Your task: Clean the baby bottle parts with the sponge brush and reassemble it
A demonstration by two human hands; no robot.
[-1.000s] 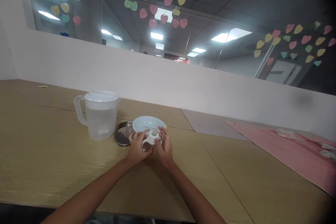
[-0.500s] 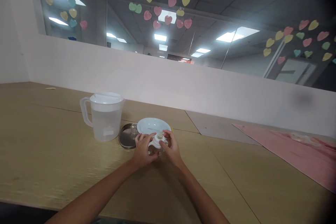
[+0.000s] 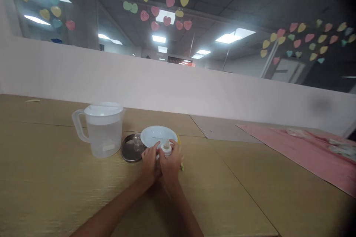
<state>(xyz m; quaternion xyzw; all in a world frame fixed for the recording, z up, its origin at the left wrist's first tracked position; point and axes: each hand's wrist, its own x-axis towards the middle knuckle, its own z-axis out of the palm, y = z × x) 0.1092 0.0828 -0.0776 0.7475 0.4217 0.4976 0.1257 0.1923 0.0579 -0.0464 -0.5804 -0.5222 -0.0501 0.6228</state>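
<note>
A baby bottle (image 3: 166,149) with a pale teat and a white collar is held between my two hands in front of the bowl. My left hand (image 3: 150,161) is closed around its left side, while my right hand (image 3: 170,162) wraps the collar from the right with the thumb near the front. My hands hide most of the bottle's body. Just beyond them lies a pale blue-white bowl (image 3: 151,133) with a thin stick-like line across it. Left of the bowl, a round steel tray (image 3: 128,152) carries a small clear cup-shaped cap (image 3: 137,140).
A translucent pitcher (image 3: 104,137) with liquid and a white lid stands at left. Something yellow-green (image 3: 182,166) pokes out beside my right hand. A pink cloth (image 3: 289,155) covers the table's right side, and a white wall (image 3: 167,85) runs behind.
My right hand has turned and closed further over the bottle's collar, and the white side handles seen before are now mostly covered. The view has shifted to the right.
</note>
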